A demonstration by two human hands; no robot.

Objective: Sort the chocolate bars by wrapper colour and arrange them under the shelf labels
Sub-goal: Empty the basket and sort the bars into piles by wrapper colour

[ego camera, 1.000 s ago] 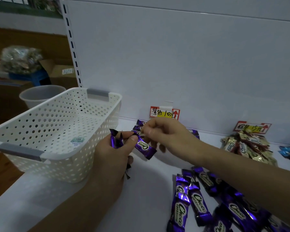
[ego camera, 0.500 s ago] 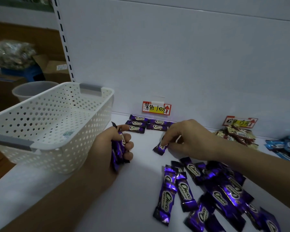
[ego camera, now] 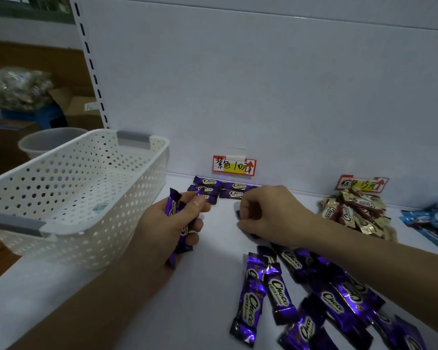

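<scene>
Several purple bars (ego camera: 172, 208) are gripped in the left hand (ego camera: 166, 229); just beside it, the right hand (ego camera: 271, 215) pinches a dark bar (ego camera: 238, 214), mostly hidden.

purple bars (ego camera: 234, 194) under purple label (ego camera: 234, 165), loose pile (ego camera: 281, 294)

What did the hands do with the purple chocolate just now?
The right hand pulled one purple bar out of the bunch in the left hand and carried it down to the shelf, beside the row under the purple label; it still pinches it. The left hand kept gripping its bunch. The basket stayed put.
</scene>
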